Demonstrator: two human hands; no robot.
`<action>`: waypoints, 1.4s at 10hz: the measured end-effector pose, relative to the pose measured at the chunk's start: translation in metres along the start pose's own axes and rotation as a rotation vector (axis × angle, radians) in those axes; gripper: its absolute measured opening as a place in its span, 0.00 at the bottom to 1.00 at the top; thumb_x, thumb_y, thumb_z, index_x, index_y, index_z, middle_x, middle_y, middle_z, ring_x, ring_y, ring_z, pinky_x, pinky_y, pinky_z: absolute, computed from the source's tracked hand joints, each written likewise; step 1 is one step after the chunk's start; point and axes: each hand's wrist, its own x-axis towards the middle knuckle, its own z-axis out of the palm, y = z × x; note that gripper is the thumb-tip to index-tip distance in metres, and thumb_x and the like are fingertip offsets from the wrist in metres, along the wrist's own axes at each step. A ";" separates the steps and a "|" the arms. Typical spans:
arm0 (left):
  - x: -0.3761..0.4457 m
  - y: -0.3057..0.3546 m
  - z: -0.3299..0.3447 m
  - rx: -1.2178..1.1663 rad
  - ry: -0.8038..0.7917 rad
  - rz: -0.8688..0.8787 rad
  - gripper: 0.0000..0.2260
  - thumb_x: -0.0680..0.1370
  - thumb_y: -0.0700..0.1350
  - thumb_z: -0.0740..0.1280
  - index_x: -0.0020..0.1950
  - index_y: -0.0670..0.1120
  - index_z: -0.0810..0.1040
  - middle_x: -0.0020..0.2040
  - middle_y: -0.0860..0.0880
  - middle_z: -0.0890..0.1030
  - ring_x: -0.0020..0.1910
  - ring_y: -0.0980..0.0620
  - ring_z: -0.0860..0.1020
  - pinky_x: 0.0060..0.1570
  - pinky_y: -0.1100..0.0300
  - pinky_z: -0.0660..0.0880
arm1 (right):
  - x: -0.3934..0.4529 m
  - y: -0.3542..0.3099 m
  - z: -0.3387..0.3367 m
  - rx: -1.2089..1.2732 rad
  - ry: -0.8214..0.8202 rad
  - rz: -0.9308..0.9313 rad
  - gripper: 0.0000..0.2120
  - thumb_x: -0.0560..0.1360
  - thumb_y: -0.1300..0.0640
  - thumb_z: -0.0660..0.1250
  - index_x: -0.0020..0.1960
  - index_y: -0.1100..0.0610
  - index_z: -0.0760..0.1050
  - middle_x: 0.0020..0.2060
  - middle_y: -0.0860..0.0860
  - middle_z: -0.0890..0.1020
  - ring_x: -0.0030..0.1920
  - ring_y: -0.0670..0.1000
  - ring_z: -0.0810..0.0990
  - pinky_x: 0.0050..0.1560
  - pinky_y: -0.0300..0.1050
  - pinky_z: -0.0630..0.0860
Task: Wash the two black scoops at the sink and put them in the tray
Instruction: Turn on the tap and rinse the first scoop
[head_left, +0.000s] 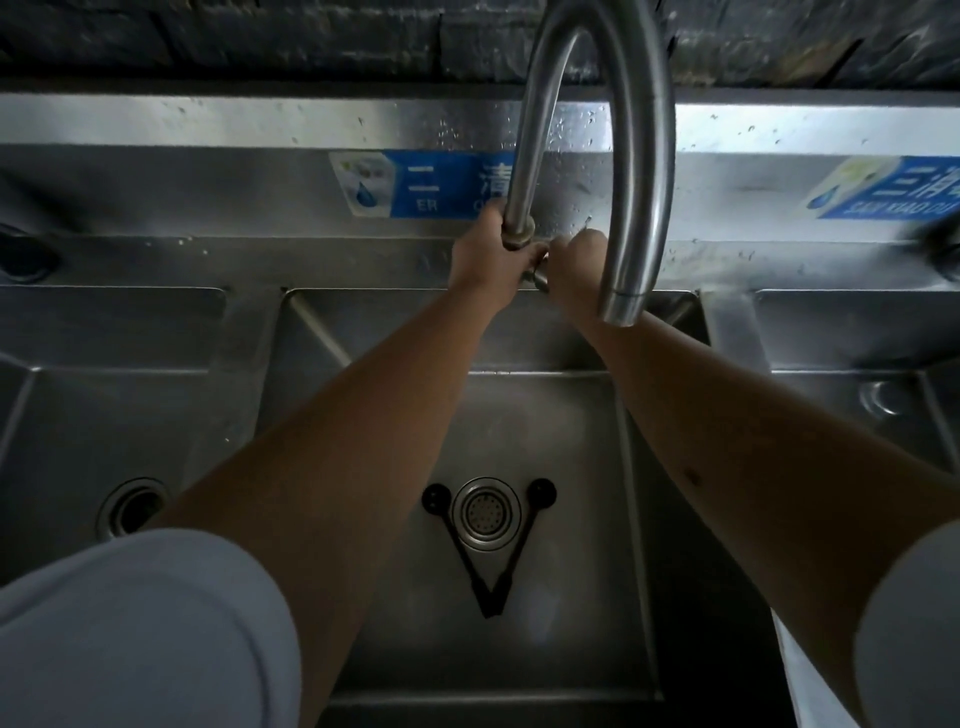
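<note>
Two black scoops lie on the bottom of the middle sink basin (545, 415), forming a V around the drain. The left scoop (453, 535) has its round head left of the drain; the right scoop (522, 540) has its head to the drain's right. Their handle ends meet near the front. Both my arms stretch over the basin to the faucet base. My left hand (480, 254) grips the base of the curved steel faucet (644, 156). My right hand (571, 265) is closed on the faucet valve handle beside it. No water runs from the spout. No tray is in view.
A round strainer drain (487, 513) sits between the scoop heads. Another basin with a drain hole (132, 506) lies to the left, and a third basin (857, 374) to the right. Blue labels (436, 184) are stuck on the steel backsplash.
</note>
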 end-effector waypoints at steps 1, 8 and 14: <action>0.000 -0.002 0.001 0.001 0.022 0.002 0.18 0.72 0.46 0.73 0.60 0.48 0.76 0.47 0.53 0.80 0.47 0.53 0.77 0.46 0.62 0.71 | -0.002 0.004 0.003 0.046 -0.004 0.008 0.16 0.84 0.58 0.54 0.62 0.63 0.77 0.41 0.51 0.73 0.27 0.38 0.65 0.24 0.20 0.64; -0.022 -0.010 0.004 0.011 0.047 -0.167 0.24 0.72 0.50 0.73 0.65 0.46 0.72 0.59 0.47 0.81 0.56 0.49 0.79 0.52 0.60 0.75 | -0.018 0.018 0.022 0.315 0.150 0.068 0.11 0.79 0.51 0.62 0.37 0.48 0.70 0.32 0.46 0.77 0.32 0.45 0.77 0.30 0.41 0.76; -0.256 -0.220 0.097 0.104 -0.285 -0.650 0.10 0.79 0.44 0.62 0.58 0.42 0.77 0.54 0.41 0.82 0.53 0.43 0.79 0.48 0.55 0.73 | -0.210 0.248 0.134 -0.074 -0.324 0.458 0.14 0.79 0.53 0.66 0.58 0.62 0.78 0.52 0.54 0.81 0.50 0.52 0.78 0.46 0.39 0.68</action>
